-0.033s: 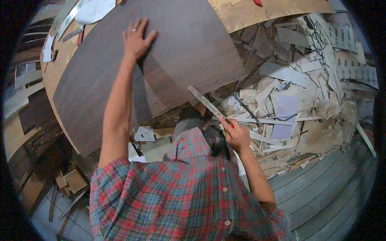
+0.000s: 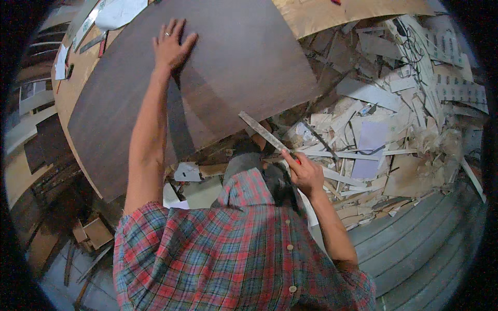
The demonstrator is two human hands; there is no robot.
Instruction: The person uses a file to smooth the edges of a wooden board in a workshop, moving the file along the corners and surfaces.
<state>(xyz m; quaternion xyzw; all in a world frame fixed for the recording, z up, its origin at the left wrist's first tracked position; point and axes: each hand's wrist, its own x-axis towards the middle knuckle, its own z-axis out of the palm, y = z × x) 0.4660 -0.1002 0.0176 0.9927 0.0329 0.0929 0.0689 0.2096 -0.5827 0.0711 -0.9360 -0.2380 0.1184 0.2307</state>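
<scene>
A large dark brown panel point(image 2: 244, 62) with a faint wood grain lies on a lighter wooden worktop point(image 2: 353, 15). On the panel, toward its far left side, rests my left hand point(image 2: 172, 49), palm down with the fingers spread, a ring on one finger. My right hand point(image 2: 309, 176) is wrapped around the red and black handle of a long flat metal file point(image 2: 263, 132). The blade points up and left, and its tip appears at the panel's near edge. Whether the file touches that edge I cannot tell.
To the right spreads a heap of broken board scraps and strips, with a lilac sheet point(image 2: 369, 142) and tangled black cables point(image 2: 410, 44). At the far left of the worktop are a white sheet point(image 2: 122, 13) and a red-handled tool point(image 2: 102, 45). Grey ridged sheeting point(image 2: 415, 243) lies lower right.
My left hand has shifted slightly up and left on the panel. The file's tip sits slightly further left, while the right hand's grip looks the same.
</scene>
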